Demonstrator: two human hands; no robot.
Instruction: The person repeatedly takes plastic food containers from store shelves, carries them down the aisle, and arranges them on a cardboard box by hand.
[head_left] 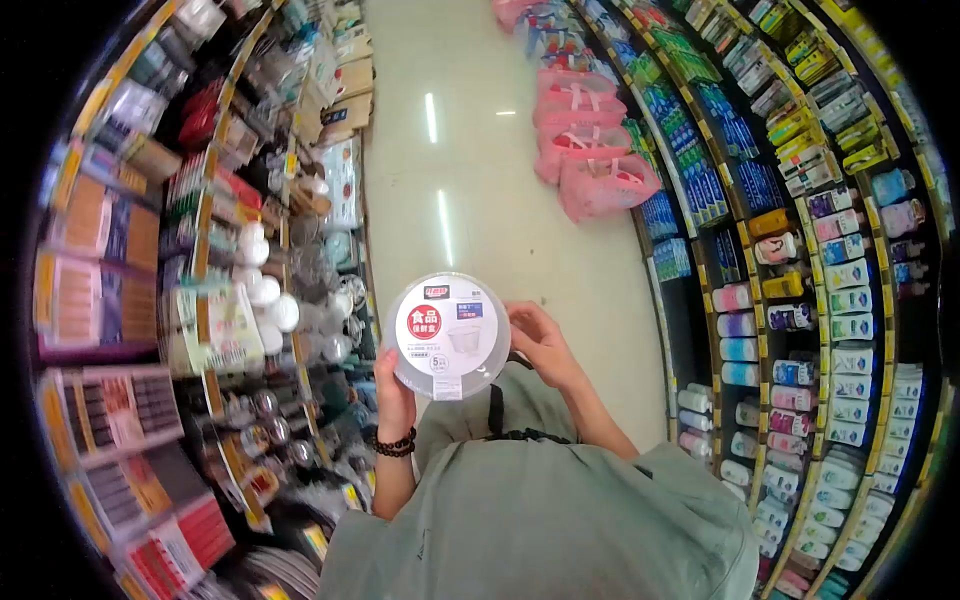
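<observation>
A round plastic food container pack with a white label, a red circle and a picture of a tub is held up in front of my body. My left hand grips its lower left edge, with the thumb along the rim and a dark bead bracelet on the wrist. At the pack's right side is my right hand, its fingers bent against the rim and partly hidden behind it. The label faces up toward me.
Shelves of kitchenware line the left, with boxed chopsticks near me. Bottles and toothpaste boxes fill the right shelves. Pink bags stand on the tiled aisle floor ahead.
</observation>
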